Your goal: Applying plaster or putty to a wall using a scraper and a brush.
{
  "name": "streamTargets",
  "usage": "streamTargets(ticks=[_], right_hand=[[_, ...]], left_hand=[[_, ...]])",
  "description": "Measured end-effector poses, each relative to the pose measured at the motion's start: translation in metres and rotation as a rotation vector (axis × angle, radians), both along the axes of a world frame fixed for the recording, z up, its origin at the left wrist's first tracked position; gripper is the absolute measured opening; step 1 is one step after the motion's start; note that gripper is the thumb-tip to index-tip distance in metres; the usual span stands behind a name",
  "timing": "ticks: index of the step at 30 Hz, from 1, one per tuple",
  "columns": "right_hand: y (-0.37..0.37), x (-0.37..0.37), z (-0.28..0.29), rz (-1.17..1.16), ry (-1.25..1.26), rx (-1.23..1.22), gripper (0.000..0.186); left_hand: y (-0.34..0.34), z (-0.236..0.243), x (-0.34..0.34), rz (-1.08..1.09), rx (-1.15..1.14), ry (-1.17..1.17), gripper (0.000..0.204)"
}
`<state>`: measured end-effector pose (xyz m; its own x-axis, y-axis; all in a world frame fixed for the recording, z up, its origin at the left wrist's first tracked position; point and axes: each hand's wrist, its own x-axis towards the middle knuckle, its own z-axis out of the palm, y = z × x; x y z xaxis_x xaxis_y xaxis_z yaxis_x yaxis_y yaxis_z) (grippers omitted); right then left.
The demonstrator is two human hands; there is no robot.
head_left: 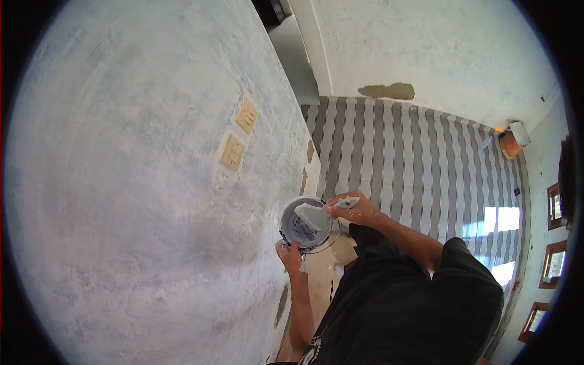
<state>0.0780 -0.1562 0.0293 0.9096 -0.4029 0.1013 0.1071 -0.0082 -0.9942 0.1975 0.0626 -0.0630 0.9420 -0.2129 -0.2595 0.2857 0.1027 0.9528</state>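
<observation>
A round paint bucket [284,222] with pale paint smeared inside and a darker patch at its bottom is held close beside the wall. My left hand [291,258] grips its near rim, the thumb reaching over the edge. In my right hand [360,210] is a wide paintbrush [312,215], its handle pointing right and its white-coated head lying over the bucket's opening. Whether the bristles touch the inner wall I cannot tell. White specks dot both hands. To the left rises the wall [146,182], covered in streaky white over bluish grey.
Two cream plates, a socket-like plate [246,116] and a switch plate [232,152], sit on the left wall. Striped grey tiles [395,176] cover the floor. An orange container [511,146] stands in the far right corner. Small wood-framed windows [552,265] line the right wall.
</observation>
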Motion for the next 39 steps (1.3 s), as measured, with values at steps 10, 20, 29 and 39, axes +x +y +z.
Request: streamTargets(ticks=[10, 20, 29, 39], right_hand=[[-0.084, 0.02, 0.034, 0.089, 0.046, -0.191, 0.016], [-0.187, 0.06, 0.015, 0.299, -0.207, -0.284, 0.018], [-0.253, 0.07, 0.025, 0.368, 0.018, -0.018, 0.016], [-0.329, 0.134, 0.168, 0.586, 0.073, 0.021, 0.02]], left_hand=[[-0.063, 0.025, 0.012, 0.066, 0.02, -0.04, 0.026], [-0.16, 0.015, 0.016, 0.219, 0.138, -0.024, 0.026], [-0.204, 0.012, 0.011, 0.213, 0.146, 0.026, 0.022], [-0.241, 0.157, 0.028, 0.102, -0.038, -0.058, 0.021]])
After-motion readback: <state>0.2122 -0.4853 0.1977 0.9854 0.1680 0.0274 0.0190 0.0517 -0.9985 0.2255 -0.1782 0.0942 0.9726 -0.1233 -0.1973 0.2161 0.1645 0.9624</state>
